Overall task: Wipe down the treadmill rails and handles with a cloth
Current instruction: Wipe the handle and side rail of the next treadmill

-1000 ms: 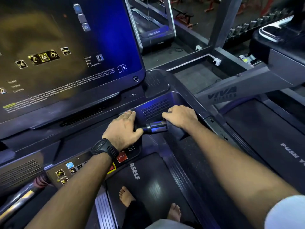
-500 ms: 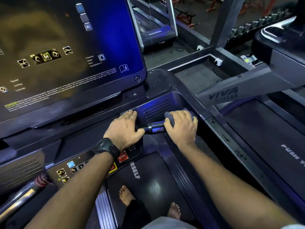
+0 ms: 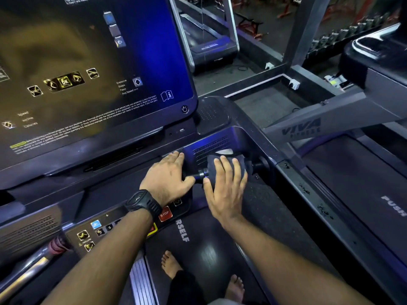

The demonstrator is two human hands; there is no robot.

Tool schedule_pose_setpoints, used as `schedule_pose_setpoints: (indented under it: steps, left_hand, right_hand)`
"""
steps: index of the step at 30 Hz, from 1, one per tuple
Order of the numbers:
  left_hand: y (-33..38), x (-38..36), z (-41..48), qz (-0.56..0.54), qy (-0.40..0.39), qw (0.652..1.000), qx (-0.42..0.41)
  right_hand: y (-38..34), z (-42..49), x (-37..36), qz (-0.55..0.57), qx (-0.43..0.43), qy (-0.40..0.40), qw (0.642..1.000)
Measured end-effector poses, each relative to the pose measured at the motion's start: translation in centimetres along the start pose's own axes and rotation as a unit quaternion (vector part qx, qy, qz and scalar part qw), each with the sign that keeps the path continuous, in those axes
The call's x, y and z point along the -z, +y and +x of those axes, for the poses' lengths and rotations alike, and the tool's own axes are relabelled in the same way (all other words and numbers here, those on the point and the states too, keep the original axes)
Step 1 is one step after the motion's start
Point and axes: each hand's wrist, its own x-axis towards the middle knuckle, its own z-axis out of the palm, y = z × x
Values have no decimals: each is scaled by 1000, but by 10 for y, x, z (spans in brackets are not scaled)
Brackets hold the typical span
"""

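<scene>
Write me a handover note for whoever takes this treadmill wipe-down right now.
Left hand: open, resting on the console beside the short handle, thumb against it.
Right hand: open, fingers straight, pressing the dark cloth draped over that handle.
Done: cannot tell; this handle is under way.
Left, as it looks: the right side rail, which shows droplets, and the chrome handle at lower left.

Right hand flat on cloth

Black wristwatch on left wrist, feet bare
</scene>
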Motion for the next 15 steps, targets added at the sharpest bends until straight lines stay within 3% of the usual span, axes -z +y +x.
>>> schedule_pose_setpoints:
  steps: [5, 8, 11, 15]
  left_hand:
    - [0, -1, 3, 1, 0, 1000, 1]
    - [1, -2, 1, -1, 2, 1000, 1]
    - [0, -2, 1, -1, 11, 1000, 4]
    - [1, 0, 1, -9, 3, 1000, 2]
  right_hand:
    - [-9, 55, 17, -45, 17, -60, 997]
    - [-19, 39, 20, -52, -16, -93, 994]
    - [-26, 43, 24, -60, 20, -123, 990]
    - [-40, 91, 30, -84, 16, -307, 948]
